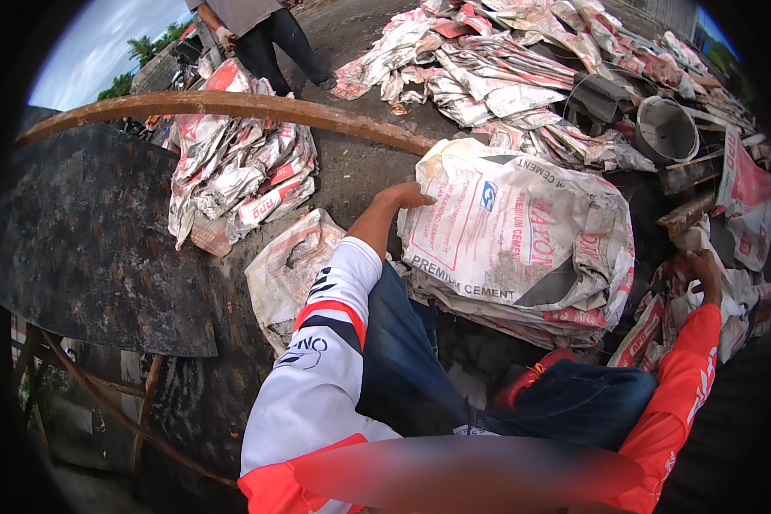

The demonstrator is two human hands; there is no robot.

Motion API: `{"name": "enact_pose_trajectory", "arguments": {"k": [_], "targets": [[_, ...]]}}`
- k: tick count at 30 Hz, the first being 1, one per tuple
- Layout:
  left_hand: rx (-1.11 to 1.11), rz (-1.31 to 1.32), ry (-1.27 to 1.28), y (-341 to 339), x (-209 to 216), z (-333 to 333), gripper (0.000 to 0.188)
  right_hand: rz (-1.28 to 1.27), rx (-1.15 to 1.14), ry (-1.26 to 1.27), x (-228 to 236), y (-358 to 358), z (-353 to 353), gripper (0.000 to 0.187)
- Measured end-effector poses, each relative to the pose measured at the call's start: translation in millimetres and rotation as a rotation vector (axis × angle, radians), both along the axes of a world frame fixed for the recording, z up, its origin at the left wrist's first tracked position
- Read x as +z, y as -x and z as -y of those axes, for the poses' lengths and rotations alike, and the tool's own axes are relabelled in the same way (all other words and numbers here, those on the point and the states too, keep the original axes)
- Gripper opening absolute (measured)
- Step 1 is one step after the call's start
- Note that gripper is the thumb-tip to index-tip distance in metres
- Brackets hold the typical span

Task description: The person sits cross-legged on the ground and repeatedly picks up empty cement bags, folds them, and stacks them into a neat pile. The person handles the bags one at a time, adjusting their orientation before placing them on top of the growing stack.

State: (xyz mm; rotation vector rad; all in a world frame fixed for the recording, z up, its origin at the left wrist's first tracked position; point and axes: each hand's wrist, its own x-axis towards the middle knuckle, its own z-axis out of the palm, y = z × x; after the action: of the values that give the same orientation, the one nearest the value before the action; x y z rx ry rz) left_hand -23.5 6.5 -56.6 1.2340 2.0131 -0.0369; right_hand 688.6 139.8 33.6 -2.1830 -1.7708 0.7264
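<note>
Sleeved arms [317,377] reach forward in the head view: the left hand's [405,198] fingers touch the left edge of a flattened sack [497,231] topping a stack [531,323]; the right hand's [705,272] touch crumpled sacking [737,289]; whether either set grips, I cannot tell
</note>
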Motion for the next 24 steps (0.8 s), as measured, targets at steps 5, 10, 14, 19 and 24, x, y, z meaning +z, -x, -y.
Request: {"name": "enact_pose_trajectory", "arguments": {"k": [5, 10, 14, 19, 24], "targets": [[0.026, 0.074, -0.053, 4.1, -1.2, 3.9, 0.090, 0.000, -0.017, 0.000, 0.4, 0.4, -0.6, 0.046], [0.008, 0.050, -0.041, -1.1, 7.7, 9.5, 0.089, -0.003, 0.017, 0.003, 1.2, 2.7, -2.1, 0.038], [-0.001, 0.100, -0.009, -7.0, 18.4, 12.2, 0.090, 0.014, -0.005, -0.017, 1.9, 2.0, -0.8, 0.036], [0.023, 0.080, -0.019, -6.3, 17.7, 13.8, 0.090, -0.012, 0.004, -0.010, 0.9, -1.1, -0.6, 0.038], [0.001, 0.032, -0.024, 0.1, 1.0, 6.1, 0.089, 0.014, -0.025, -0.054, -2.4, -2.8, -2.1, 0.040]]}}
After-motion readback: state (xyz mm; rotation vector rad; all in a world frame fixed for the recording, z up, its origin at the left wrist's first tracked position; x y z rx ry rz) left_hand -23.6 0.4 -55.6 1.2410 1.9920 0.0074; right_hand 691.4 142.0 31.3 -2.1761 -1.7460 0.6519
